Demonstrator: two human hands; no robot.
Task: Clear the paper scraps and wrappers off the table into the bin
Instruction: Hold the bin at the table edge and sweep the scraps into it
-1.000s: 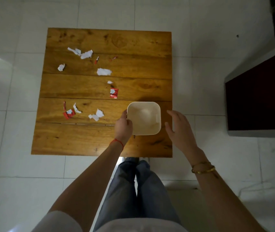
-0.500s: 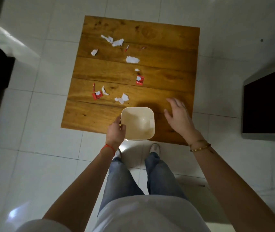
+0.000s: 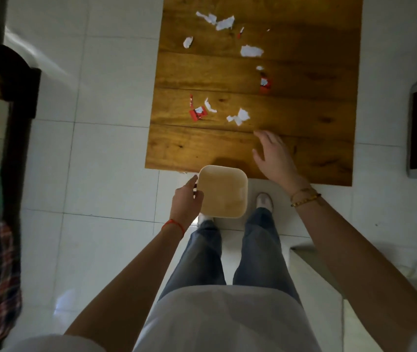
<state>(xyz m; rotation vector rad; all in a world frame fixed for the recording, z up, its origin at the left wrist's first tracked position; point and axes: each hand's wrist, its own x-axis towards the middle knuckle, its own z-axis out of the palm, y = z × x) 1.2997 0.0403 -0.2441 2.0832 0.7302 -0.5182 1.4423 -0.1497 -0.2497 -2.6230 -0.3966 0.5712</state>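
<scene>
Below the near edge of the wooden table point(image 3: 304, 102), I see the cream bin point(image 3: 223, 191) held over the white floor tiles point(image 3: 105, 174), its mouth facing up and its far rim just overlapping the table's edge. My left hand point(image 3: 186, 200) is clasped on the bin's left rim — thumb and fingers pinched around the lip, a red thread at the wrist. My right hand point(image 3: 273, 154) hovers over the nearest plank with fingers spread and nothing in it; whether it touches the wood I cannot tell. Just beyond its fingertips lies a cluster of white paper scraps point(image 3: 239, 116), the closest litter to that hand. Further left on the same plank sit a red wrapper point(image 3: 197, 113), a thin red strip point(image 3: 191, 100) and a curled white scrap point(image 3: 209, 105), well apart from both hands. A second red wrapper point(image 3: 265, 83) lies one plank further out, with a tiny white bit just past it. Near the far side are more white scraps point(image 3: 217, 20), one larger piece point(image 3: 251, 51) and a small one point(image 3: 187, 42) toward the left edge (plus red slivers too small to make out). Nothing shows inside the bin — it looks bare.
</scene>
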